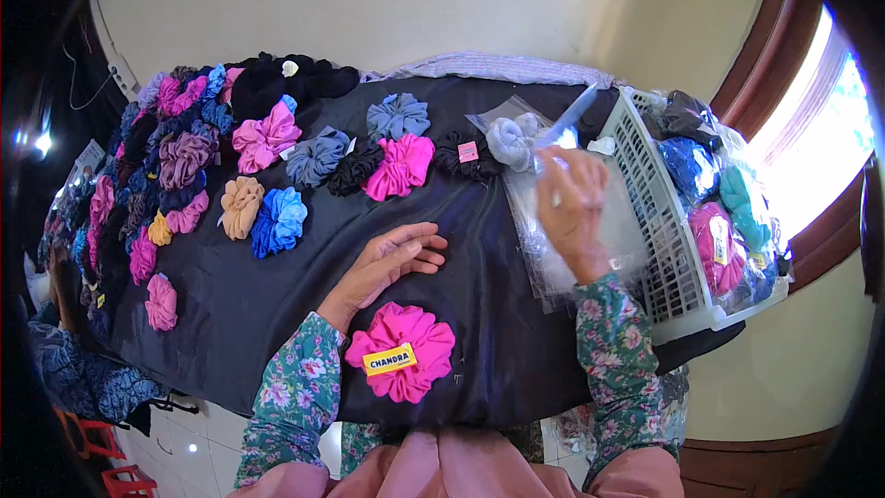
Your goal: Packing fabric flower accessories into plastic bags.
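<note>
My left hand (pixel 393 257) hovers over the black cloth with its fingers loosely apart and nothing in them. Just below it lies a bright pink fabric scrunchie (pixel 432 342) with a yellow printed tag (pixel 389 359). My right hand (pixel 572 200), blurred, is above a stack of clear plastic bags (pixel 546 259) at the right. A see-through, bluish sheet (pixel 574 111) extends up from its fingertips, seemingly a plastic bag; the grip itself is unclear. Beside it are a light grey scrunchie (pixel 510 142) and a black one with a pink tag (pixel 460 155).
A white plastic basket (pixel 660 221) holding bagged scrunchies stands at the right edge. Loose scrunchies (pixel 394 166) lie across the back, with a large heap (pixel 183 152) at the left. Another person's arm (pixel 62 297) is at the far left. A wall (pixel 429 7) rises behind.
</note>
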Available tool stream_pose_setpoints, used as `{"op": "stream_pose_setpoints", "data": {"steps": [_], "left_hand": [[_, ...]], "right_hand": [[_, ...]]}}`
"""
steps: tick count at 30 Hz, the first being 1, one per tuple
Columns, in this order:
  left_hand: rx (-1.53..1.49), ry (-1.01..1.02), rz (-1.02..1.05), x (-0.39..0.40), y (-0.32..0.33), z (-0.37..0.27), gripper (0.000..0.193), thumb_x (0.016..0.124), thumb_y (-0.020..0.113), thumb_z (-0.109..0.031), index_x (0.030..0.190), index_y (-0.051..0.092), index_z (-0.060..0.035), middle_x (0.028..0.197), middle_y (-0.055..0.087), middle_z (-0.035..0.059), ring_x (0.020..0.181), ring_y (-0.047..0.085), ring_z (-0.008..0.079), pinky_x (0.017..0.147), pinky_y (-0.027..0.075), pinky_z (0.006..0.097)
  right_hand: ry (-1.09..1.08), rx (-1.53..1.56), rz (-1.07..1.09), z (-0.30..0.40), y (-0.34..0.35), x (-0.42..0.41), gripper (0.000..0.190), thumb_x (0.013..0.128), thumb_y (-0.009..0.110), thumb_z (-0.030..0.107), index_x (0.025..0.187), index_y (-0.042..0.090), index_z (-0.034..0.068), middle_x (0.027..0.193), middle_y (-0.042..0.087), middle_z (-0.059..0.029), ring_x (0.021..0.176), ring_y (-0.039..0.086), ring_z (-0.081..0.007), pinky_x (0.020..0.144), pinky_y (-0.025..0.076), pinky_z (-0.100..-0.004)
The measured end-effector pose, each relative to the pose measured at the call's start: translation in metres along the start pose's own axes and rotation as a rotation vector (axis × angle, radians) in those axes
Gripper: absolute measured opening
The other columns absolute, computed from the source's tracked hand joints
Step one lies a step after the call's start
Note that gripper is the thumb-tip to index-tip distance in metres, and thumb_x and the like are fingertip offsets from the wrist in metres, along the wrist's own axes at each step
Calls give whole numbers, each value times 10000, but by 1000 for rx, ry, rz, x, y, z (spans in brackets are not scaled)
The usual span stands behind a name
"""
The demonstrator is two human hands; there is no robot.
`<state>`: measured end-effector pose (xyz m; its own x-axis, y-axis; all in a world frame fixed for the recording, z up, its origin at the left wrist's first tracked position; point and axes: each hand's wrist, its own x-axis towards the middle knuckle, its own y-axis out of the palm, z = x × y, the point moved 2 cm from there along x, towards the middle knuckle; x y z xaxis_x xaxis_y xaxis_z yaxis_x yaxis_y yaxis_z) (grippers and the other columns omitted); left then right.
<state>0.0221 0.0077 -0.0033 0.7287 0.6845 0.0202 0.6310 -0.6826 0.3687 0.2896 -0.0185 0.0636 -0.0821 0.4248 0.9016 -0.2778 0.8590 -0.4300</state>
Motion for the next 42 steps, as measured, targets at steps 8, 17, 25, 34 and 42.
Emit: {"op": "stream_pose_setpoints", "data": {"steps": [8, 17, 25, 34, 42], "left_hand": [[-52, 68, 24, 2, 0, 1, 569, 939, 553, -237, 1398, 311, -3, 1252, 526, 147, 1080, 568, 208, 925, 470, 328], [-61, 11, -96, 4, -6, 2, 442, 964, 495, -207, 1342, 398, 1, 1229, 561, 122, 1042, 606, 203, 917, 486, 329], [-256, 19, -219, 6, -17, 3, 377, 980, 456, -216, 1278, 456, 15, 1150, 604, 162, 1004, 630, 251, 871, 524, 330], [-312, 14, -151, 6, -11, -3, 496, 986, 400, -401, 1295, 430, -13, 1202, 574, 166, 1013, 618, 246, 884, 502, 339], [-117, 11, -208, 3, -8, 0, 375, 934, 561, -166, 1248, 465, 15, 1124, 606, 140, 986, 620, 192, 875, 510, 311]], "right_hand": [[-334, 307, 440, 90, 26, -43, 275, 726, 644, 145, 998, 632, 105, 1072, 581, -78, 1105, 502, -263, 982, 318, -481], [-123, 549, 365, 78, 20, -33, 329, 696, 639, 113, 1024, 641, 87, 1068, 585, -77, 1063, 516, -276, 951, 338, -465], [454, 628, 221, 47, 39, -44, 380, 819, 629, 90, 1186, 570, 10, 1145, 571, -156, 1019, 545, -277, 893, 434, -345], [1098, 1311, 381, 41, 52, -54, 430, 863, 566, 24, 1282, 479, -13, 895, 639, -90, 684, 583, -109, 603, 474, -228], [1033, 1334, 480, 44, 50, -51, 405, 857, 567, 19, 1258, 507, 8, 881, 628, -69, 693, 580, -102, 616, 470, -228]]}}
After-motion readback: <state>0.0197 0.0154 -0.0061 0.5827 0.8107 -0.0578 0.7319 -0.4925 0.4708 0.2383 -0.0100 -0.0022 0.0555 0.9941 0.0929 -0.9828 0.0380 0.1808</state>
